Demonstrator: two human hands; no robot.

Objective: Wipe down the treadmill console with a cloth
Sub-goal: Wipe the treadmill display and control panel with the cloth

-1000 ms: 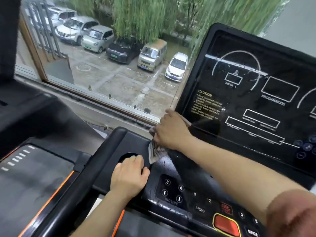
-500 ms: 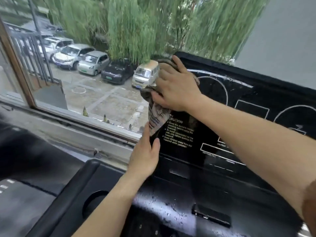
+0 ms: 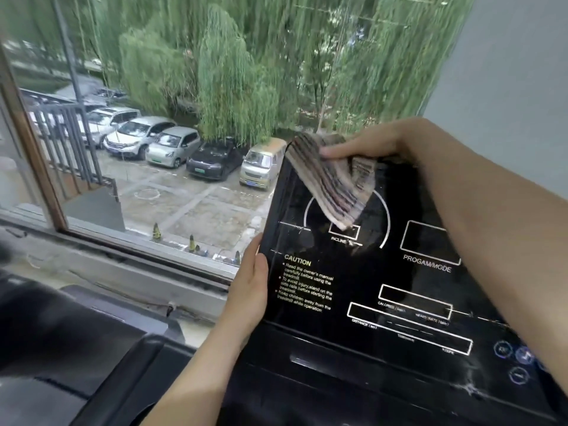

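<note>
One cloth against console

The left hand and its forearm, at lower centre of the frame, are bare. The right hand and forearm, along the right side, are bare too, uncovered to the frame's edge.

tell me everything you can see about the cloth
The cloth is a thin, soft-looking rag with fine brownish and grey stripes, crumpled and folded. The right hand pinches its top at the upper edge of the console; the rest hangs against the black panel, its lower corner reaching the incline box.
</note>
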